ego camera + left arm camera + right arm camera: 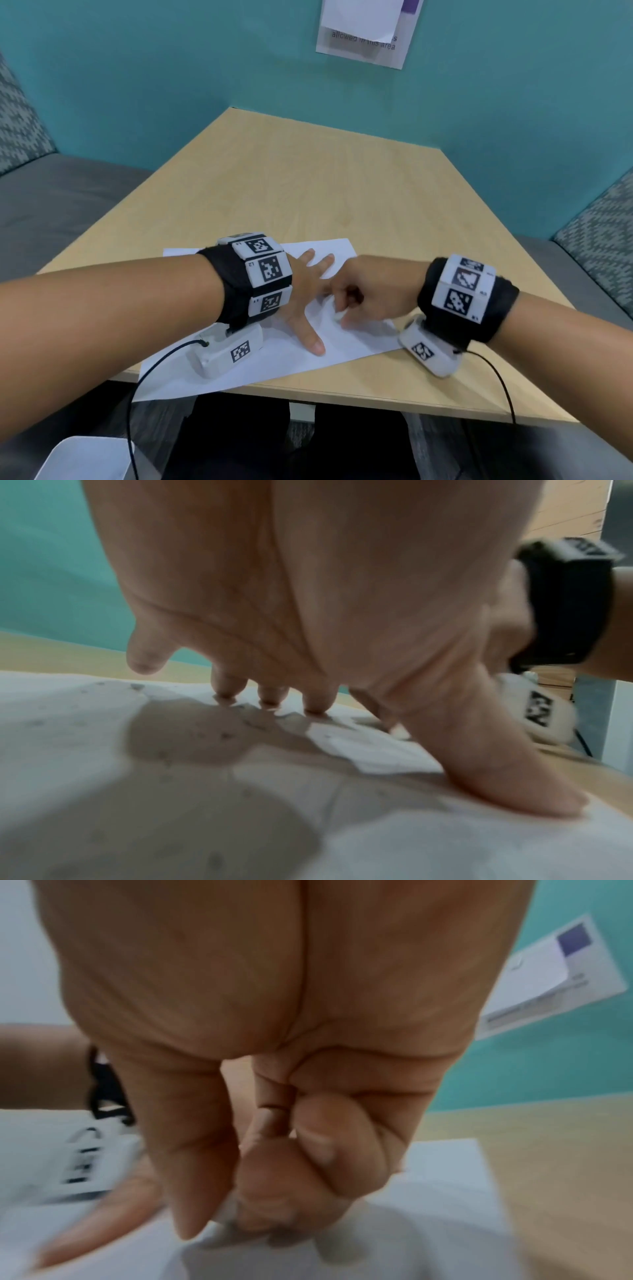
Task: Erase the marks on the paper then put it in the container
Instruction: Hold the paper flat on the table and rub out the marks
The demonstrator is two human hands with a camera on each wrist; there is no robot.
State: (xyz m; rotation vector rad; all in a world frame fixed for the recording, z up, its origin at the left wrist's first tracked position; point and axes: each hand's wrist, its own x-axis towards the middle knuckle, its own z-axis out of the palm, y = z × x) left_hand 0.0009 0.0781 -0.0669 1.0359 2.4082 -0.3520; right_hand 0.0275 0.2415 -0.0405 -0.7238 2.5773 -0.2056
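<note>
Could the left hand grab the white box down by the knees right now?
Probably not right away. The left hand is spread flat, pressing the paper onto the table. The white box sits below the table edge on that side with nothing blocking it, but letting go would free the paper.

Bare table beyond the paper

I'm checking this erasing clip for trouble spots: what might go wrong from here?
The paper overhangs the table's near edge, so a hard rub may crease or tear it there.
The left hand pins it with spread fingertips only; it could slip or buckle under the right hand's strokes.
The eraser is small in that grip and may pop out.
</note>
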